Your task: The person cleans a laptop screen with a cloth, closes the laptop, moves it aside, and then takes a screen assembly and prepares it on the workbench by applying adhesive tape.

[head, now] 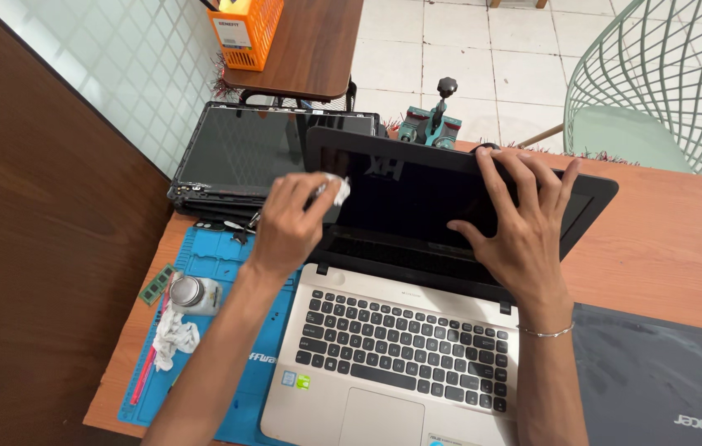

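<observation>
1. I take the open laptop [405, 330] in the middle of the tabletop [665, 248] as my landmark; its dark screen [417, 202] is tilted back, away from me.
2. My left hand [289, 223] is closed around a small white wad [339, 191], pinched with a thin dark tool whose kind I cannot make out, and presses it at the screen's upper left corner.
3. My right hand [520, 219] lies open, fingers spread flat on the screen's right half, the fingertips near its top edge.
4. The wad sits at the tip of the left hand, toward the screen's centre; the screen's long axis runs left to right, so the uncovered glass lies to the right of the wad, between my two hands. The left hand is the nearer one to it.
5. Left of the laptop lies a blue mat [219, 272], and on it a small jar [194, 293] and a crumpled tissue [173, 339].
6. Behind the laptop's left corner rests a loose screen panel [244, 149]; to the laptop's right a closed grey laptop [665, 380] is cut off by the frame.
7. My right palm hides part of the glass, and I cannot tell whether the screen is clean.
</observation>
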